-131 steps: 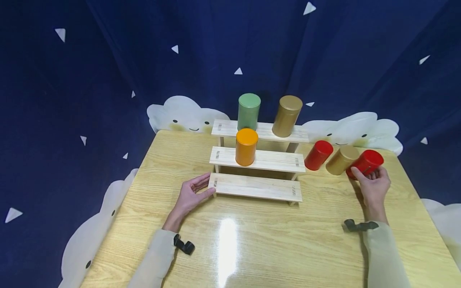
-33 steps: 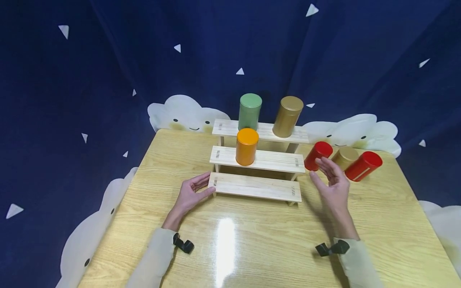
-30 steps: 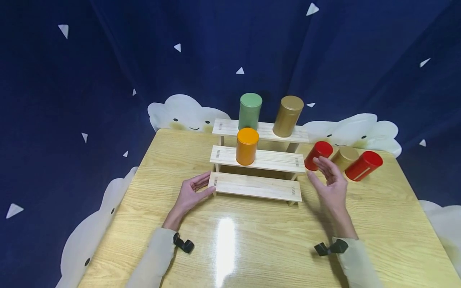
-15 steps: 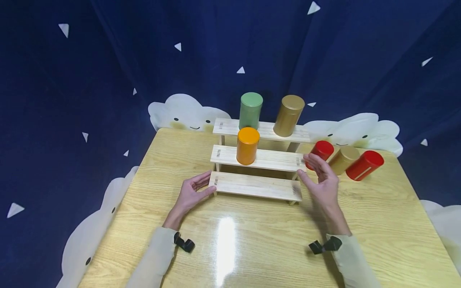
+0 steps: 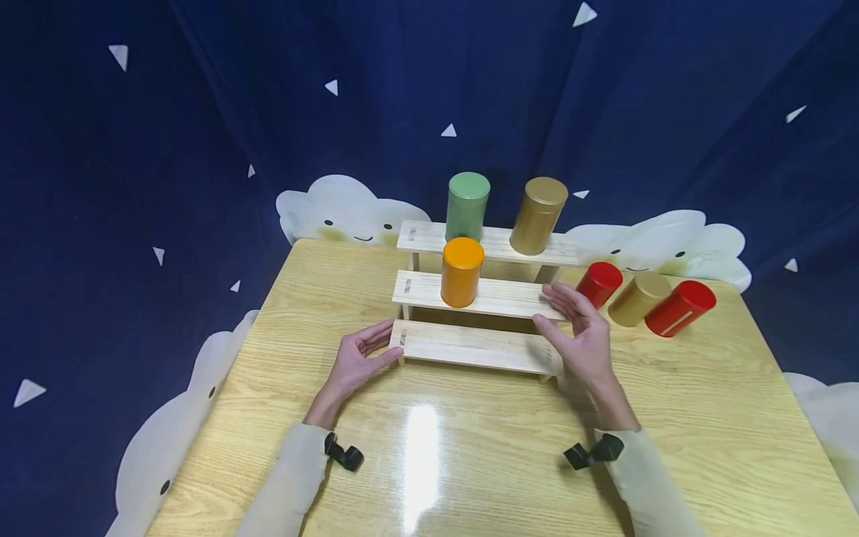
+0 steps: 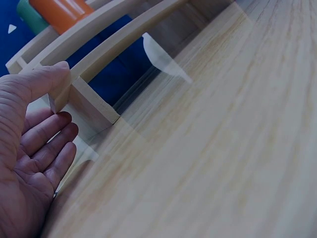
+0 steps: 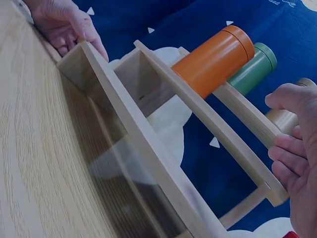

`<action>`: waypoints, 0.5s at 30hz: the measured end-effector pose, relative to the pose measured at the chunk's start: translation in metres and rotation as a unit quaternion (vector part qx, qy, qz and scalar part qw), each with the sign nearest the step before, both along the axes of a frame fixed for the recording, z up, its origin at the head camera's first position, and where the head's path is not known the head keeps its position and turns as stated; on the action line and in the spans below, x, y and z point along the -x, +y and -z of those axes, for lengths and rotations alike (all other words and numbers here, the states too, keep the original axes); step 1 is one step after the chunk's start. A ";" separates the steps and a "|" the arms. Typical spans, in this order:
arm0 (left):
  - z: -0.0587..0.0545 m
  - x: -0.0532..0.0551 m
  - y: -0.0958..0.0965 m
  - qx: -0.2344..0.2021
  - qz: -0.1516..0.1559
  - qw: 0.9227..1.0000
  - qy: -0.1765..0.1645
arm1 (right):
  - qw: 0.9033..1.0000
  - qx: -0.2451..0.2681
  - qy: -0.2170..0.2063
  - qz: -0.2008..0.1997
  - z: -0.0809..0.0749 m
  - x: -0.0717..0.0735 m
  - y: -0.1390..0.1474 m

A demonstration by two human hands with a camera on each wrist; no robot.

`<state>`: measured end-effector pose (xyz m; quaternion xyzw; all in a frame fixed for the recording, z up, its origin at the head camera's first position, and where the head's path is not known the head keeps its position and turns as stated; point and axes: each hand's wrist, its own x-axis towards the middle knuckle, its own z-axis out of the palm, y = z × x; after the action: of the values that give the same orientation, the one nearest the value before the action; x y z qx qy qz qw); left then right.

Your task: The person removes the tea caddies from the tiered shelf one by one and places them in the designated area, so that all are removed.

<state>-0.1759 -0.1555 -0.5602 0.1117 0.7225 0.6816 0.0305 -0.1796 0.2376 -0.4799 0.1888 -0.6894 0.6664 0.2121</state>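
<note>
A three-step wooden display rack (image 5: 479, 347) stands mid-table. My left hand (image 5: 359, 362) pinches the left end of its lowest board, thumb on top and fingers by the end, as the left wrist view shows. My right hand (image 5: 580, 335) is over the right end of the middle board, thumb and fingers spread apart with nothing between them; whether it touches the board I cannot tell. On the top board stand a green canister (image 5: 467, 209) and a gold canister (image 5: 539, 216). An orange canister (image 5: 461, 274) is on the middle board, left of centre.
Right of the rack, a red canister (image 5: 599, 285), a second gold canister (image 5: 639, 298) and another red canister (image 5: 681, 308) stand in a row on the wooden table (image 5: 510, 447). Behind hangs a dark blue curtain (image 5: 376, 127) with cloud shapes.
My right hand has let go of the far-right red canister and moved left, past the other canisters, to the rack's right end. My left hand has stayed put.
</note>
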 end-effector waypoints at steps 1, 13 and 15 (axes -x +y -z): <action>0.000 0.000 0.000 0.000 -0.001 1.000 -0.001 | 1.000 -0.001 0.000 -0.003 0.000 0.001 -0.002; 0.000 0.000 0.000 0.000 0.002 1.000 0.003 | 0.998 -0.047 -0.040 -0.004 -0.011 0.005 -0.026; 0.000 0.001 0.000 -0.001 0.002 1.000 0.005 | 0.998 -0.052 -0.047 -0.002 -0.012 0.007 -0.030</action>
<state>-0.1765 -0.1557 -0.5601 0.1166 0.7215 0.6819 0.0287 -0.1863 0.2076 -0.4675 0.1692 -0.7323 0.6379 0.1678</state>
